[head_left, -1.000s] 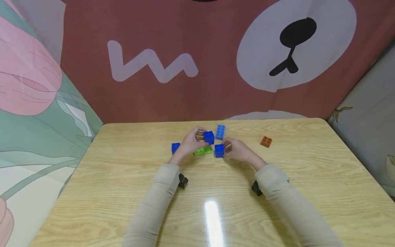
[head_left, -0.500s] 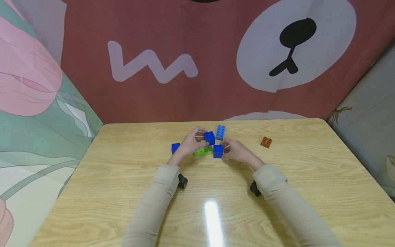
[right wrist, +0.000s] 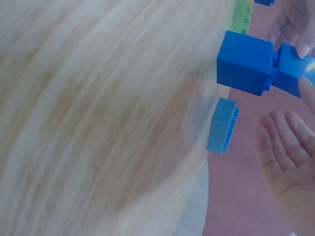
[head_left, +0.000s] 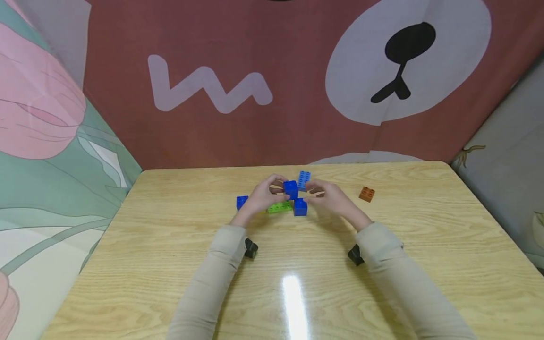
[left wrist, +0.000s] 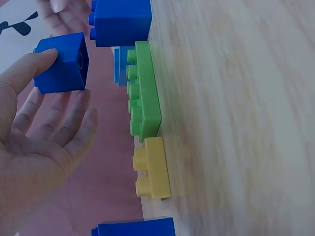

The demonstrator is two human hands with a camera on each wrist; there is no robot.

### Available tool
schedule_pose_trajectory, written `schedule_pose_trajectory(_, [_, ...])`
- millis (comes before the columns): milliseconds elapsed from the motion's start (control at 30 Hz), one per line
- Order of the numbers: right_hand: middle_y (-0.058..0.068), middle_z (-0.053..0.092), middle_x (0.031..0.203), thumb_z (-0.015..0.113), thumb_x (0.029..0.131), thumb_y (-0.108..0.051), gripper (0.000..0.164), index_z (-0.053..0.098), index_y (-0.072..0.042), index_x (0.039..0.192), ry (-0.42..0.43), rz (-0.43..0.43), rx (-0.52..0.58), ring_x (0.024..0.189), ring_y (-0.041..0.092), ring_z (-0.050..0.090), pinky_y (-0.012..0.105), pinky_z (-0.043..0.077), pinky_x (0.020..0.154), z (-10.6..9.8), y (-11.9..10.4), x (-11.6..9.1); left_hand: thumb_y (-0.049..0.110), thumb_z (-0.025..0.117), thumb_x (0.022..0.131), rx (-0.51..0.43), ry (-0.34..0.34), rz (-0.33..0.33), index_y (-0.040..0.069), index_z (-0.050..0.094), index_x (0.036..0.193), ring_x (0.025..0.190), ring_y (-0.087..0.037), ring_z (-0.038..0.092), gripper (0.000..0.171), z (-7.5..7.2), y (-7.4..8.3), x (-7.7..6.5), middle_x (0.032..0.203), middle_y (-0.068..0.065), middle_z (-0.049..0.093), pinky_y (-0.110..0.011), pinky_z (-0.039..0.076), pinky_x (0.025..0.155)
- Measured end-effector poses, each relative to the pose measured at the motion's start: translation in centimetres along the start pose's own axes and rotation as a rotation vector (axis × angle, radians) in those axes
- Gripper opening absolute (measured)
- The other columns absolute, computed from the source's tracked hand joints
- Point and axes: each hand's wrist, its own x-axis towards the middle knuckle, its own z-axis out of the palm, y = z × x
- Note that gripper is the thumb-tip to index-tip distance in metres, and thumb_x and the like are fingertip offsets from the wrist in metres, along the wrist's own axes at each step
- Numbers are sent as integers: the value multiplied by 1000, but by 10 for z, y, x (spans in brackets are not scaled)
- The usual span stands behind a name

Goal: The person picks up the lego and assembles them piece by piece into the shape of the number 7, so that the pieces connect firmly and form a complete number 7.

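Observation:
Thumb and fingers of my left hand [head_left: 262, 196] pinch a dark blue toy building block [left wrist: 61, 64], held above the table. A second dark blue block [head_left: 300, 208] stands studs-up on the table, just below the held one. Close to its right side is my right hand [head_left: 335, 198]; in the right wrist view its fingers are fairly straight and its thumb tip is near the held block. Whether that thumb touches the block I cannot tell. Left of the standing block lies a green brick [left wrist: 150, 93], followed by a small yellow brick [left wrist: 157, 169].
Behind the hands lies a light blue brick [head_left: 304, 179]. An orange brick [head_left: 367, 194] sits farther right. Another dark blue block [head_left: 242, 202] is left of the left hand, partly covered by it. A patterned cloth [head_left: 238, 137] hangs beyond the table's far edge.
My right hand has set the standing blue block slightly further left, released it and moved up and away from it. My left hand has carried its blue block slightly right, over the standing one.

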Motion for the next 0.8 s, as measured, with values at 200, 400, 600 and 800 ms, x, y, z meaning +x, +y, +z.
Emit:
schedule_pose_trajectory(200, [23,57,131,64,92,-19,50,50,1,135,29,-24,7,118,37,58,48,51,98,0,-6,-1,12,69,88,14,-32,47,10,53,129,118,-29,60,44,4,1,1,129,-12,57,-37,55,93])
schedule_pose_trajectory(400, [24,58,130,64,92,-18,51,48,1,137,32,-34,10,112,38,61,48,53,93,0,-9,-3,13,69,88,37,-45,75,10,54,128,118,-28,60,43,8,5,0,129,-12,57,-37,54,96])
schedule_pose_trajectory(600, [24,58,130,62,93,-18,47,51,1,134,47,-56,5,115,38,59,48,51,96,-1,-5,-3,12,70,87,39,-71,79,10,54,129,120,-29,59,45,13,8,0,132,-13,57,-36,53,96])
schedule_pose_trajectory(800, [25,59,126,62,93,-15,43,53,3,131,51,-78,16,114,39,60,49,51,97,-3,-3,-5,21,67,90,36,-76,78,10,55,130,118,-28,60,43,15,8,0,131,-11,59,-34,55,93])
